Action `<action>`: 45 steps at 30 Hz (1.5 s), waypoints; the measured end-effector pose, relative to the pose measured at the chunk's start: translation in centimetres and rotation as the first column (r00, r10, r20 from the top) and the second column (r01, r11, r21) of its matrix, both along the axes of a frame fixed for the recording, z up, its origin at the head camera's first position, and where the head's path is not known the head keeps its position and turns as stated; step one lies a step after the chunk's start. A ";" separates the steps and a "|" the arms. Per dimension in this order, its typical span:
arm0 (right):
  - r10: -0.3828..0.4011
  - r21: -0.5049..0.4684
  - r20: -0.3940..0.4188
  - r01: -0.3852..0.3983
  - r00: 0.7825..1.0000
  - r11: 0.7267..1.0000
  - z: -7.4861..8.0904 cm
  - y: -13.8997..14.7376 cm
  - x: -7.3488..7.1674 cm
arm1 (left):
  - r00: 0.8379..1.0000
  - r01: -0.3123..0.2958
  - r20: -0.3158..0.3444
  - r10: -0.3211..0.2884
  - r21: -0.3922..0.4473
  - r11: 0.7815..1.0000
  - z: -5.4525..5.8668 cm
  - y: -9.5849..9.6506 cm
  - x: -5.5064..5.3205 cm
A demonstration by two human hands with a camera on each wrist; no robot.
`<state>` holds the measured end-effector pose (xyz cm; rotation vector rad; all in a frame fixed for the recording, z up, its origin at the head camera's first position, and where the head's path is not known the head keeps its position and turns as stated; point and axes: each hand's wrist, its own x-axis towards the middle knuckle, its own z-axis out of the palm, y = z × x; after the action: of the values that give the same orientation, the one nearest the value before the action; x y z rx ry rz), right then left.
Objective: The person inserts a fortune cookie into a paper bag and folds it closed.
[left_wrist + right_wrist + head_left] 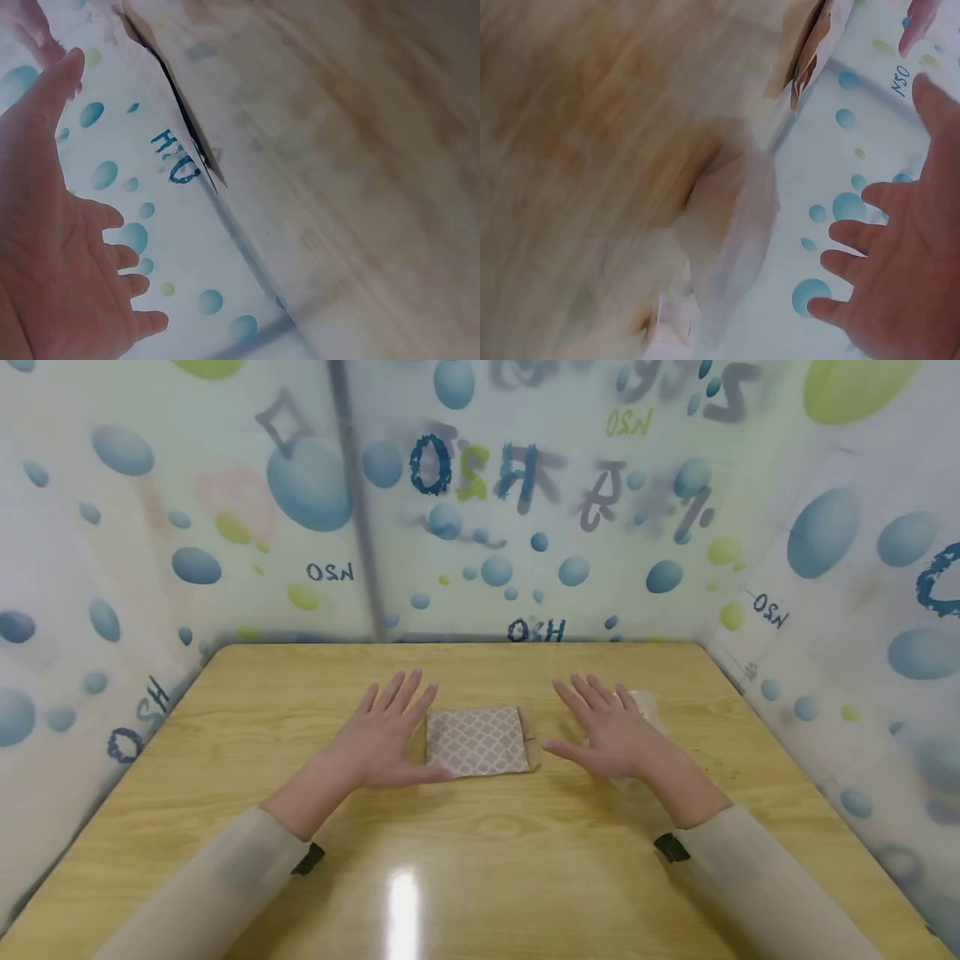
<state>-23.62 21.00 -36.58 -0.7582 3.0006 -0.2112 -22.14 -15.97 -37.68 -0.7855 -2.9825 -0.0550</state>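
A flat cardboard piece with a grey-and-white lattice pattern (477,742) lies on the wooden table between the two hands, a plain brown flap (529,739) along its right side. At its left end is the left hand (386,739), fingers straight and spread, the thumb overlapping the piece's lower left corner; whether they touch cannot be told. The right hand (611,735), likewise spread and holding nothing, is over a clear plastic bag (647,703) and partly hides it. In the right wrist view the bag (731,217) appears blurred beyond the right hand (904,247). The left wrist view shows the left hand (67,240) without anything in its grasp.
The wooden table (495,868) reaches back to walls (510,543) printed with blue and green bubbles and lettering, which enclose it on the left, rear and right. Dark bands show at both sleeve cuffs. A bright light reflection lies on the tabletop near the front.
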 end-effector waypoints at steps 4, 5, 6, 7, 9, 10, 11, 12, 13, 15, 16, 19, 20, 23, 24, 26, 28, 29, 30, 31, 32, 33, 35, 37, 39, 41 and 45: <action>0.012 -0.067 0.013 -0.011 1.000 0.998 -0.1 -0.4 -0.2 | 0.997 0.026 0.075 -0.028 0.027 0.999 -0.1 0.9 -0.8; 0.012 -0.079 0.019 -0.010 1.000 0.997 -0.2 -0.5 -0.2 | 0.994 0.032 0.103 -0.035 0.030 0.999 -0.2 1.2 -1.1; 0.011 -0.088 0.027 -0.008 1.000 0.996 -0.3 -0.6 -0.2 | 0.990 0.035 0.133 -0.039 0.034 0.999 -0.2 1.5 -1.3; 0.008 -0.096 0.035 -0.005 0.999 0.995 -0.3 -0.7 -0.2 | 0.986 0.036 0.164 -0.042 0.042 0.998 -0.3 1.9 -1.6; 0.006 -0.107 0.045 -0.001 0.999 0.994 -0.5 -0.9 -0.2 | 0.974 0.039 0.222 -0.049 0.051 0.998 -0.5 2.5 -2.2; 0.004 -0.112 0.049 0.001 0.999 0.994 -0.5 -1.0 -0.1 | 0.967 0.043 0.248 -0.055 0.055 0.998 -0.6 2.8 -2.5; 0.002 -0.113 0.050 0.004 0.999 0.994 -0.5 -1.1 -0.1 | 0.962 0.050 0.267 -0.063 0.056 0.997 -0.7 3.1 -2.8; 0.000 -0.111 0.049 0.005 0.999 0.994 -0.5 -1.2 0.0 | 0.956 0.052 0.285 -0.065 0.056 0.997 -0.8 3.4 -3.1; 0.000 -0.113 0.050 0.006 0.999 0.994 -0.5 -1.3 0.0 | 0.953 0.058 0.296 -0.072 0.053 0.997 -0.9 3.6 -3.3; 0.000 -0.110 0.049 0.005 0.999 0.994 -0.5 -1.4 0.0 | 0.945 0.063 0.318 -0.073 0.042 0.997 -0.9 4.1 -3.7; 0.000 -0.110 0.050 0.005 0.999 0.994 -0.4 -1.5 0.0 | 0.943 0.063 0.324 -0.071 0.035 0.997 -1.0 4.2 -3.9; 0.005 -0.112 0.059 0.002 0.998 0.994 -0.3 -1.6 0.1 | 0.933 0.044 0.356 -0.053 0.033 0.999 -0.9 4.5 -4.2; 0.006 -0.110 0.060 0.000 0.998 0.994 -0.3 -1.6 0.1 | 0.928 0.036 0.369 -0.047 0.038 0.999 -0.9 4.5 -4.2; 0.010 -0.108 0.062 -0.003 0.998 0.994 -0.2 -1.7 0.2 | 0.919 0.016 0.393 -0.033 0.047 0.999 -0.8 4.6 -4.3; 0.010 -0.109 0.062 -0.004 0.998 0.994 -0.2 -1.7 0.2 | 0.918 0.010 0.396 -0.028 0.048 0.999 -0.8 4.6 -4.2; 0.011 -0.111 0.055 -0.005 0.998 0.994 -0.2 -1.8 0.2 | 0.918 0.005 0.395 -0.027 0.058 0.998 -0.8 4.5 -4.1; 0.011 -0.113 0.049 -0.006 0.999 0.994 -0.2 -1.8 0.1 | 0.924 0.004 0.380 -0.030 0.069 0.998 -0.8 4.4 -4.0; 0.013 -0.114 0.045 -0.007 0.999 0.993 -0.2 -1.8 0.2 | 0.928 0.003 0.370 -0.032 0.079 0.997 -0.7 4.4 -3.9; 0.015 -0.120 0.041 -0.010 0.999 0.993 -0.2 -1.9 0.2 | 0.933 0.003 0.357 -0.035 0.088 0.996 -0.7 4.3 -3.9; 0.016 -0.130 0.038 -0.011 0.999 0.991 -0.1 -1.9 0.2 | 0.939 0.007 0.343 -0.040 0.099 0.995 -0.6 4.2 -3.8; 0.018 -0.154 0.040 -0.012 0.999 0.988 -0.1 -2.0 0.2 | 0.944 0.010 0.328 -0.046 0.111 0.994 -0.6 4.1 -3.7; 0.020 -0.184 0.044 -0.012 0.999 0.983 0.0 -2.2 0.3 | 0.949 0.015 0.312 -0.052 0.122 0.992 -0.5 4.0 -3.6; 0.025 -0.263 0.055 -0.010 0.998 0.965 0.0 -2.4 0.3 | 0.956 0.022 0.287 -0.065 0.149 0.989 -0.3 3.8 -3.5; 0.035 -0.353 0.072 -0.008 0.997 0.936 0.1 -2.7 0.3 | 0.962 0.034 0.260 -0.079 0.175 0.984 -0.2 3.7 -3.4; 0.059 -0.437 0.101 -0.009 0.993 0.899 0.1 -3.1 0.2 | 0.968 0.042 0.235 -0.088 0.195 0.980 -0.1 3.6 -3.2; 0.078 -0.489 0.126 -0.006 0.989 0.872 0.2 -3.5 0.2 | 0.973 0.055 0.208 -0.100 0.215 0.975 0.0 3.4 -2.9; 0.096 -0.540 0.175 0.014 0.980 0.841 0.1 -4.3 0.2 | 0.977 0.091 0.167 -0.136 0.256 0.962 0.1 3.3 -2.5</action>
<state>-23.46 16.69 -36.43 -0.7722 2.7371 -1.0985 -24.62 -12.66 -37.57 -0.9659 -3.0075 -0.5217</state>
